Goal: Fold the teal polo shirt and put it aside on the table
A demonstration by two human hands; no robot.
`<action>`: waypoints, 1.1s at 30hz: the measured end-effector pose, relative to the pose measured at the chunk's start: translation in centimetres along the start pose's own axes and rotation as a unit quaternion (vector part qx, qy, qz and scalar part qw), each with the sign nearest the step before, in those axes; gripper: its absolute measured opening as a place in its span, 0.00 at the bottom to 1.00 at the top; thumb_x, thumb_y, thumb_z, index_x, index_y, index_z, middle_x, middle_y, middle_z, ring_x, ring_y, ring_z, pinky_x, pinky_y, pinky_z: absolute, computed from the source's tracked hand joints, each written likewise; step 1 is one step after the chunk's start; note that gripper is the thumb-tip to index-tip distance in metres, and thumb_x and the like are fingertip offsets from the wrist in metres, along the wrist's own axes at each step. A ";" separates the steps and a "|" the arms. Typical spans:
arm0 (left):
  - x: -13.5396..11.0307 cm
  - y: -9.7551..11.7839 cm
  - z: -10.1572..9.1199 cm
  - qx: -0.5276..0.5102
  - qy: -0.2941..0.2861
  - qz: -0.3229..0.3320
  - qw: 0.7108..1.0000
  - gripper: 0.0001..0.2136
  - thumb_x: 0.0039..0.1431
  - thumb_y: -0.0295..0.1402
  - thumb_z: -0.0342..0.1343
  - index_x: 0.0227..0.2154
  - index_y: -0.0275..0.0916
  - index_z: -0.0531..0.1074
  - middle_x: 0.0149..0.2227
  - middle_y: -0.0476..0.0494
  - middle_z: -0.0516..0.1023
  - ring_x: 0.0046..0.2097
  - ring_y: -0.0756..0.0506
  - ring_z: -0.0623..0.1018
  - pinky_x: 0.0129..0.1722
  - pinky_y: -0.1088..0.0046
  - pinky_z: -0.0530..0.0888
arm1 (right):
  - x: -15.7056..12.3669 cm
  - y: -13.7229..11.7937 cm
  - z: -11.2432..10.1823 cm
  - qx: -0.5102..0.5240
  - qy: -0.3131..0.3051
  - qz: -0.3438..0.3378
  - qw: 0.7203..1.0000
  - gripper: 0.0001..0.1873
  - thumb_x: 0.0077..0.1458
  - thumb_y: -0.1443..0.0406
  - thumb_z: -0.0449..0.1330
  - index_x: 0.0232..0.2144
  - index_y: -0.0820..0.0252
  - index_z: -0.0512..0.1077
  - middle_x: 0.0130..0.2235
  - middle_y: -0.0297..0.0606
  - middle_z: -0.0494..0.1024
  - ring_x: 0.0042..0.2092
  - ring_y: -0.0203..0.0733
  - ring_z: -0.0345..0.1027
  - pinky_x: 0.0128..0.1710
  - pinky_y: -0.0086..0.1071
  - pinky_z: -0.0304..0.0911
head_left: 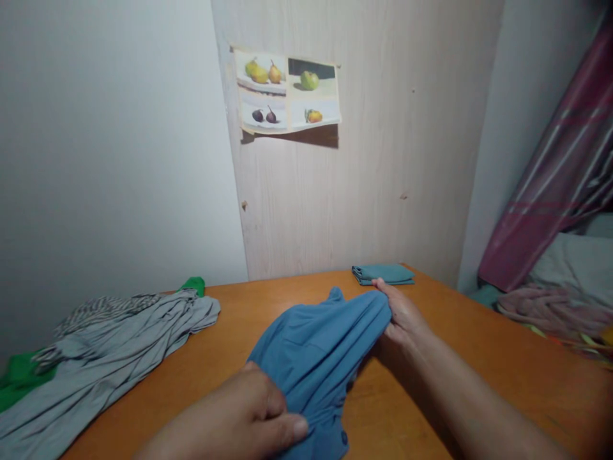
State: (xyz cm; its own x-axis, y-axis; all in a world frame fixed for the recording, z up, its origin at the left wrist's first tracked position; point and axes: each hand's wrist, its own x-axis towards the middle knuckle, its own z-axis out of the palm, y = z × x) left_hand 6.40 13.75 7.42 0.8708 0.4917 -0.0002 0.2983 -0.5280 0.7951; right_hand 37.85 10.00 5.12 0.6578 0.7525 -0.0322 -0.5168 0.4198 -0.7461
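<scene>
A blue buttoned garment (316,345), perhaps a shirt, is stretched between my two hands over the table. At its near left edge, my left hand (253,412) is closed on the cloth, thumb lying on top and the other fingers curled in. My right hand (402,319) grips the far right corner of the fabric, its fingers partly hidden behind the cloth. One dark button (344,437) shows at the bottom of the garment. Creases run along the cloth from one hand toward the other.
On the orange-brown table (230,338), a loose grey garment (129,351) lies at left with green cloth (29,377) beneath it. A folded teal cloth (390,275) sits near the back edge. A pink curtain (541,185) hangs at right above piled fabric (550,306).
</scene>
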 end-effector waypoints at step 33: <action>4.6 -1.8 -0.1 -0.678 0.181 0.024 0.712 0.19 0.66 0.29 0.43 0.50 0.26 0.75 0.37 0.35 0.85 0.40 0.39 0.85 0.53 0.56 0.76 | -7.6 5.0 1.7 -0.488 -0.363 -0.137 0.782 0.19 0.61 0.61 0.56 0.18 0.57 0.67 0.20 0.29 0.63 0.25 0.34 0.53 0.25 0.28 0.46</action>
State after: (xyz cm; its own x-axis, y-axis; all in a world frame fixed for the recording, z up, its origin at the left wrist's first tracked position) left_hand 9.86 17.09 6.07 0.6364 0.7713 0.0072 -0.5937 0.4839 0.6430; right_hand 29.29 7.26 2.76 0.0037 0.9402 0.3405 0.4860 0.2959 -0.8223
